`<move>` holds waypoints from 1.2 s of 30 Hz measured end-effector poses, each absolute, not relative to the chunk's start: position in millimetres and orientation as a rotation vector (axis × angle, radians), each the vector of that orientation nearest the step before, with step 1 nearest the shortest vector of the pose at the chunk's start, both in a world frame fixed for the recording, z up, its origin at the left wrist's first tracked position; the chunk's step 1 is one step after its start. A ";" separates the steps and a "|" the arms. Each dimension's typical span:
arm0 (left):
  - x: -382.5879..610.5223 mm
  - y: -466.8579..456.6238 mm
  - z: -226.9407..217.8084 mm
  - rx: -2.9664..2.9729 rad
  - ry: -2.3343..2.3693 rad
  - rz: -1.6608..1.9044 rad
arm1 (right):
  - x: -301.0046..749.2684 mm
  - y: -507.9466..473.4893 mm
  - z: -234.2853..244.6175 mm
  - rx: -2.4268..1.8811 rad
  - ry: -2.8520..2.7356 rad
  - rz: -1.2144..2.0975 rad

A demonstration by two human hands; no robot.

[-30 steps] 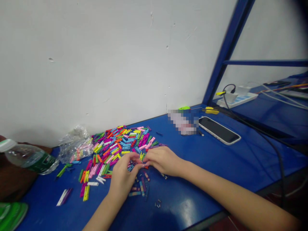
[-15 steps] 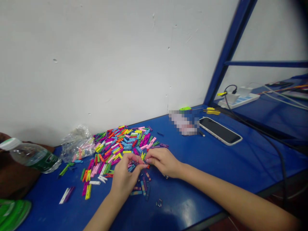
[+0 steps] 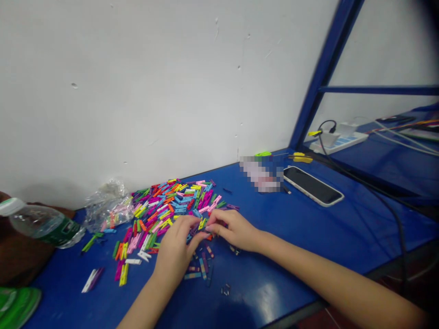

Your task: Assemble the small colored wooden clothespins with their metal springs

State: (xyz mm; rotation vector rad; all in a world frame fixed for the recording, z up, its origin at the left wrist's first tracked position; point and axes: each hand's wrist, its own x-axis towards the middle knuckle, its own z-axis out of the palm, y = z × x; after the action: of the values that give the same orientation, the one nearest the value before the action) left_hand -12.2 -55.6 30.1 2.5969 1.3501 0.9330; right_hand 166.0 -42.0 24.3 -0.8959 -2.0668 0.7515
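Together, the left hand (image 3: 175, 240) and right hand (image 3: 235, 230) meet, fingers curled, above the glossy blue table (image 3: 274, 228); whether they grip anything, I cannot tell. Colourful clothespins (image 3: 163, 206) lie heaped just beyond, below a pitted white wall (image 3: 164, 82); rightward slants a blue metal frame (image 3: 324, 73).

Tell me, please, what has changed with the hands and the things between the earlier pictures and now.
The left hand has parted its index finger and thumb slightly. Whether anything was released is hidden. The clothespin pile, bottle and phone stayed in place.
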 end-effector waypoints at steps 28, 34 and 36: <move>-5.8 -45.6 27.7 1.534 1.275 0.996 | 198.6 -25.4 37.5 -1.144 -2.843 0.439; -5.3 -46.4 28.3 1.535 1.267 0.978 | 196.1 -27.2 37.6 -1.121 -2.819 0.327; -4.9 -46.9 28.8 1.533 1.255 0.965 | 195.1 -27.5 37.4 -1.099 -2.806 0.315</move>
State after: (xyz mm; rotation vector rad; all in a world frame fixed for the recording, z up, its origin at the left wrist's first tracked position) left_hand -4.9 -46.9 28.8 1.5335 1.2550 0.9650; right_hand 195.1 -27.5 37.4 -1.0988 -2.8062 0.3148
